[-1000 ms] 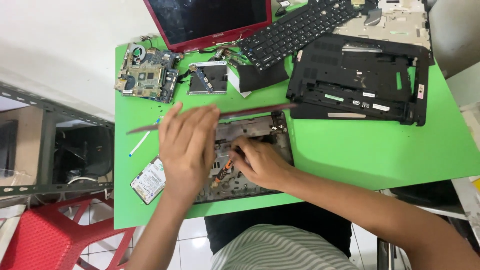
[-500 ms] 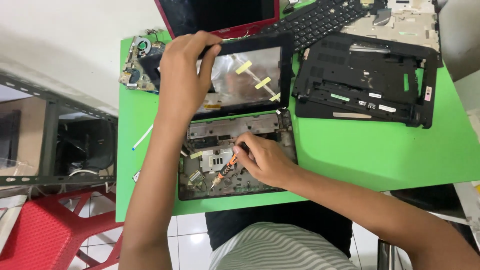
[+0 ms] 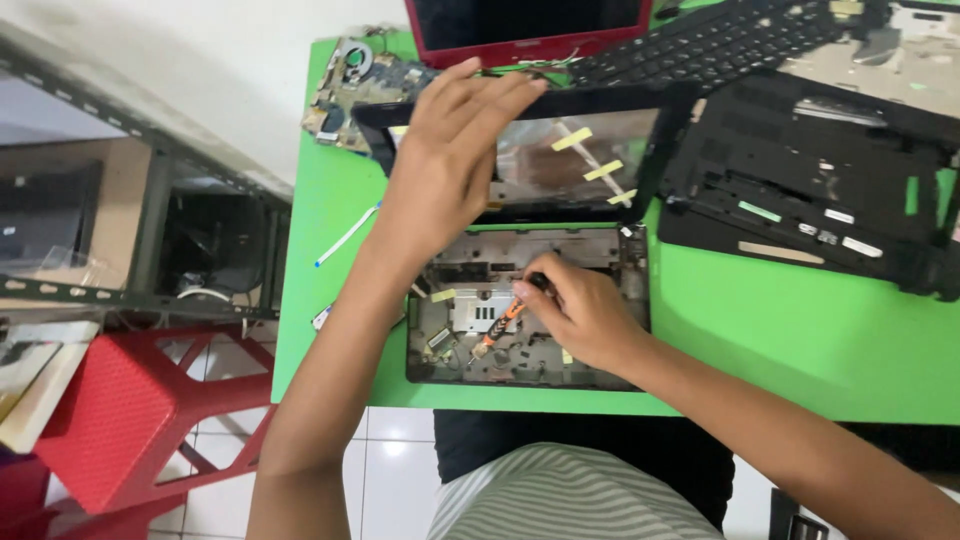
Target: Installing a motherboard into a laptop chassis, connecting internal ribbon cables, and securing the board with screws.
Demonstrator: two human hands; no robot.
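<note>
Green tabletop [image 3: 800,330] carries the opened laptop base [image 3: 530,305] at its near edge. Left hand [image 3: 450,150] has raised the black cover panel [image 3: 600,150] clear, fingers curled over its far rim. Right hand [image 3: 580,315] pinches an orange screwdriver [image 3: 497,334], tip inside the exposed base.

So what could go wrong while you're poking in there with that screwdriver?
The right hand aims the orange screwdriver into the open laptop base; a slip could scratch parts inside. The left hand alone props the lifted screen frame, which might drop onto the working hand. The base sits near the green table edge, so a shove could push it off.
</note>
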